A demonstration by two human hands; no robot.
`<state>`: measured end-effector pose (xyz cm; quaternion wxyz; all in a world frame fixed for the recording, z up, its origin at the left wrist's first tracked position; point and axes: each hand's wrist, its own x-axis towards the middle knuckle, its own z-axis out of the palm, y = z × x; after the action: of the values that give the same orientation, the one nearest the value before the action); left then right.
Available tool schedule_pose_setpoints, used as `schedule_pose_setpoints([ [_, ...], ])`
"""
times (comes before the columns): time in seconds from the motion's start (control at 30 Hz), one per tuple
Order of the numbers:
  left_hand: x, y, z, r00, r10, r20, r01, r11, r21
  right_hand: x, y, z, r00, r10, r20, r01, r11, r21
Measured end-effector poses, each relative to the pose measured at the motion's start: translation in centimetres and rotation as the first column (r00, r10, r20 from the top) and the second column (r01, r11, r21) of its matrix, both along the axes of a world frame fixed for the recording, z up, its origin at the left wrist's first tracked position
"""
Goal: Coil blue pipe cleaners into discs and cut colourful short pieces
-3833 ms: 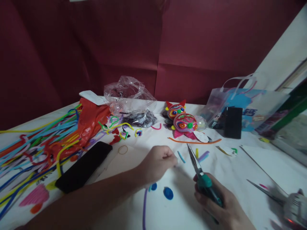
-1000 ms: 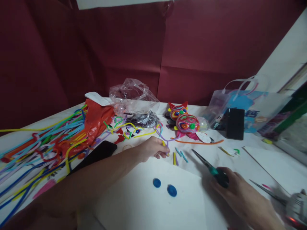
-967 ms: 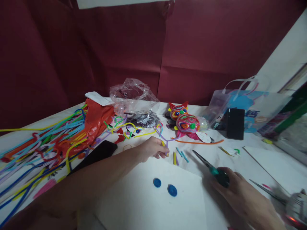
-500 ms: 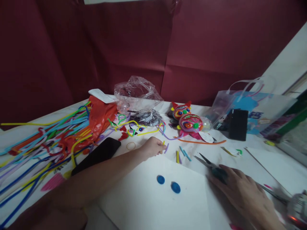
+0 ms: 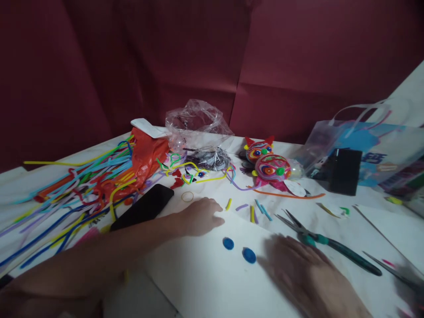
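My left hand [image 5: 202, 216] hovers over the upper edge of the white paper [image 5: 205, 274], thumb and forefinger parted and empty. Just beyond its fingertips lie a short yellow pipe-cleaner piece [image 5: 228, 204] and a purple piece [image 5: 241, 207]. Several more cut pieces, including a light-blue one [image 5: 266, 212], lie to their right. Two blue discs [image 5: 228, 243] rest on the paper between my hands. Slightly blurred, my right hand [image 5: 304, 269] is low over the paper, holding nothing visible, fingers loosely extended. Beside it lie green-handled pliers [image 5: 344, 251], jaws parted.
Pipe cleaners [image 5: 89, 185] spread across the left by a red plastic bag [image 5: 149, 154] and a black phone [image 5: 145, 205]. Behind are a clear bag [image 5: 198, 123] and two colourful animal-faced figures [image 5: 271, 168]. A black box [image 5: 345, 171] and translucent carrier bag [image 5: 380, 150] stand right.
My left hand has let go of the yellow and purple pieces and drawn back. My right hand has released the pliers and moved left toward the blue discs. The view has shifted slightly.
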<state>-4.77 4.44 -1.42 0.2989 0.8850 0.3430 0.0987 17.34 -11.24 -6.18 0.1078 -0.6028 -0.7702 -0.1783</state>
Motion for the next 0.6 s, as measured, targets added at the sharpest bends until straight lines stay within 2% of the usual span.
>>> schedule_pose_setpoints([
  [0.07,-1.4,-1.2,0.2,0.981,-0.123,-0.151,0.131,0.991,0.041,-0.7,-0.1,-0.6,0.986,0.055,0.158,-0.064,0.997,0.049],
  [0.17,-2.7,-2.6,-0.2,0.930,-0.226,-0.290,0.266,0.958,0.106,-0.8,-0.3,-1.1,0.961,0.086,0.265,-0.111,0.991,0.079],
  [0.33,-2.9,-4.5,-1.5,0.922,-0.238,-0.306,0.306,0.931,0.199,1.7,-0.8,-1.7,0.956,0.113,0.270,-0.124,0.992,0.023],
  [0.6,-1.5,-6.2,-1.8,0.916,-0.270,-0.295,0.334,0.923,0.193,5.6,-2.2,-3.6,0.976,0.056,0.212,-0.049,0.998,-0.042],
])
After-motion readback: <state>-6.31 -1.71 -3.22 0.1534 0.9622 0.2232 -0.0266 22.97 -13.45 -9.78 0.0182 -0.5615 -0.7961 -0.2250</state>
